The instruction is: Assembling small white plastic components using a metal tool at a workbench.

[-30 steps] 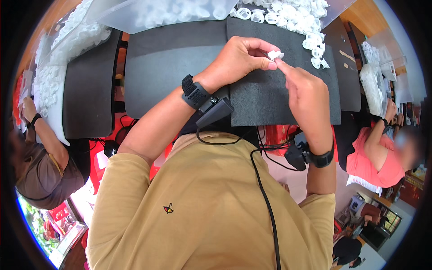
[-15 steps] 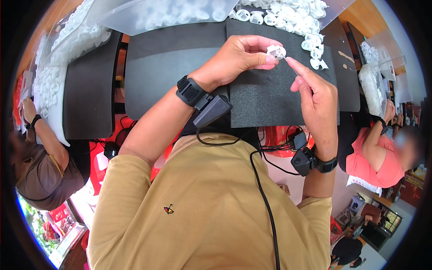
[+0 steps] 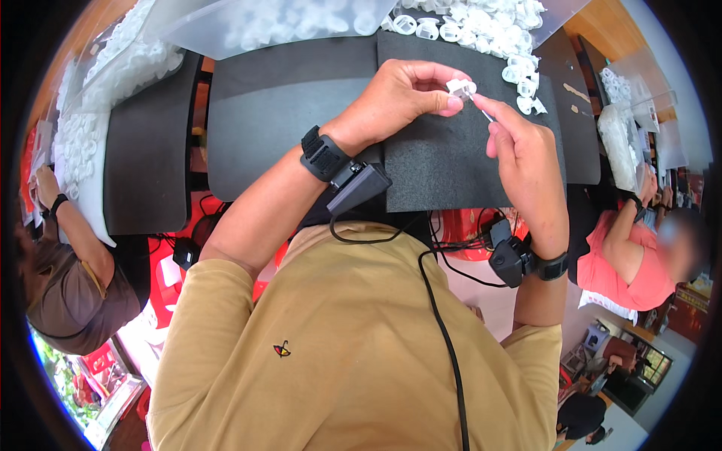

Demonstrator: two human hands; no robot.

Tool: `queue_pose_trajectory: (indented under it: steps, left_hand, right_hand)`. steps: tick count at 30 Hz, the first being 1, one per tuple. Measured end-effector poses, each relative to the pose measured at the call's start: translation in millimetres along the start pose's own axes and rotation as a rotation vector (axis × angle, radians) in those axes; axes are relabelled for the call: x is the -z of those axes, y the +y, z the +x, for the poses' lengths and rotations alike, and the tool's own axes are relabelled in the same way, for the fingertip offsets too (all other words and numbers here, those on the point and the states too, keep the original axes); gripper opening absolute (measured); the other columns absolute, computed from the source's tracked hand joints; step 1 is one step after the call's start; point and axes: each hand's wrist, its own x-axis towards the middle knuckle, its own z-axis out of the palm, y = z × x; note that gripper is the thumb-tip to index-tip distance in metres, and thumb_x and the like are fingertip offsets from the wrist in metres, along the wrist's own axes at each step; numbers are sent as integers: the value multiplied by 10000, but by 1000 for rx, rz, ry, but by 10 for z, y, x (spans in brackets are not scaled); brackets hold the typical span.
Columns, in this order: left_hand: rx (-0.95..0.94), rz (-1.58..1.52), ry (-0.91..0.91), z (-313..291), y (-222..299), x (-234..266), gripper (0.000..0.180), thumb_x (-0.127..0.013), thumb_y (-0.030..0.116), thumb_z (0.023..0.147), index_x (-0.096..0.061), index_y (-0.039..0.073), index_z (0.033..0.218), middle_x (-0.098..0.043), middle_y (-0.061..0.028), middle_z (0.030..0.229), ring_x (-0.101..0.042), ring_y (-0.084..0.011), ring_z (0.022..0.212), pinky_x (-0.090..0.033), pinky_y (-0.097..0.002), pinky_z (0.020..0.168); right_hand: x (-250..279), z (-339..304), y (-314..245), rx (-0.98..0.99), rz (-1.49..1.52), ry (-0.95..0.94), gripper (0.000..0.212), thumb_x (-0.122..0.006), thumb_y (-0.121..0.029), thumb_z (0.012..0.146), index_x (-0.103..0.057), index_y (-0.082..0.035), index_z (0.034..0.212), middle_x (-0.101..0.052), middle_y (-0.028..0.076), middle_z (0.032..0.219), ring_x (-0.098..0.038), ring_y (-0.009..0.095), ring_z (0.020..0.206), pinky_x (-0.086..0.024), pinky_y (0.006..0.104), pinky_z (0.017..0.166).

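Between the thumb and fingers of my left hand [image 3: 402,98] is a small white plastic part [image 3: 460,86], held above a dark textured mat. My right hand [image 3: 530,154] grips a thin, light-coloured tool [image 3: 487,116], its index finger stretched along it. The tool's upper end meets the right side of the part; I cannot make out its exact kind. Beyond my hands, similar white plastic parts [image 3: 485,31] lie heaped at the mat's far edge, with several strung down its right side.
The dark mat [image 3: 444,165] lies on a black table [image 3: 278,120]. Translucent bins [image 3: 278,30] of white parts stand at the back and left. Co-workers sit at either side, a brown sleeve [image 3: 83,270] left and a pink sleeve [image 3: 632,263] right. A black cable [image 3: 444,331] hangs down my front.
The white part has turned slightly in my left fingers. My right hand has tilted, and more of the tool shows below its index finger. Both wrists have shifted a little.
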Motion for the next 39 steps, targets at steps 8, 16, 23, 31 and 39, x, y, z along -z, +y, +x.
queue_pose_trajectory:
  steps: [8,16,23,31,39]
  left_hand:
    - [28,-96,-96,2,-3,-1,361,-698,54,825,-606,17,1172,-659,-50,1058,-614,-106,945,-502,-260,856]
    - [102,-230,-215,-71,156,-3,582,-670,147,867,-369,57,1358,-602,-124,1147,-632,-164,956,-531,-297,847]
    - [102,-113,-244,-56,51,46,499,-643,209,899,-435,66,1330,-594,-116,1185,-588,-124,975,-493,-280,869]
    - [-25,235,-219,-50,-70,-4,327,-666,93,861,-579,28,1170,-653,-94,1067,-610,-127,946,-490,-274,833]
    - [82,243,-118,-20,-122,32,255,-483,-99,858,-637,-23,1047,-671,-107,975,-644,-152,923,-542,-279,804]
  right_hand:
    - [174,-14,79,-69,150,6,384,-638,-54,802,-625,-85,1185,-560,40,628,-469,79,521,-387,252,507]
    - [181,396,186,-171,572,-256,105,-649,-109,853,-634,-28,917,-602,-27,709,-421,-3,515,-318,173,442]
    - [462,1700,-526,134,564,27,241,-658,-264,841,-646,-29,896,-618,-12,684,-370,7,473,-286,169,434]
    - [-246,1887,444,-47,-118,-57,255,-704,-243,733,-704,-30,871,-662,83,710,-618,172,643,-488,307,639]
    - [-718,1874,602,-93,77,-90,278,-751,-209,681,-715,-10,872,-677,98,727,-642,169,684,-493,295,656]
